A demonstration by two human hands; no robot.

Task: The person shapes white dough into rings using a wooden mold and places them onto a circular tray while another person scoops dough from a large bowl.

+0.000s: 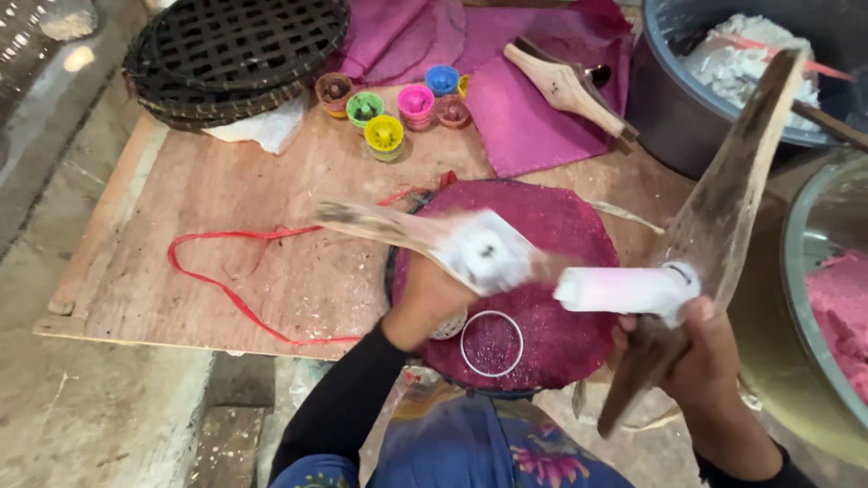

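The left hand (pixel 425 298) is closed around a flat wooden paddle (pixel 380 226), blurred in the view; its long axis runs from the hand up toward 10 o'clock, and a white patch (pixel 484 253) sits on the end nearest the hand. The right hand (pixel 696 348) grips a broad, dark wooden blade (pixel 732 199) whose long axis rises steeply toward 1 o'clock, its tip reaching over the rim of the grey tub (pixel 669 108). A white-to-pale-pink roll (pixel 624 289) lies against that blade just above the right hand, its long axis near level, pointing toward 9 o'clock.

Both tools hang over a round tray spread with a magenta, grainy sheet (pixel 551 226) at the centre of the view. A thin metal ring (pixel 491 343) lies on the sheet at 6 o'clock, just beside the left wrist.

On the wooden tabletop (pixel 226 199), a red cord (pixel 235 271) loops out toward 9 o'clock. At 12 o'clock stands a cluster of small plastic moulds (pixel 398 104) in yellow, green, pink, blue and brownish orange. Stacked dark woven trays (pixel 235 54) sit at 11 o'clock, with folded magenta sheets (pixel 533 117) to their right and a wooden tool (pixel 565 90) lying on them, pointing from 11 toward 4 o'clock. The grey tub at 1 o'clock holds white lumps (pixel 741 63); a metal basin (pixel 814 271) at 3 o'clock holds pink dough (pixel 841 307).
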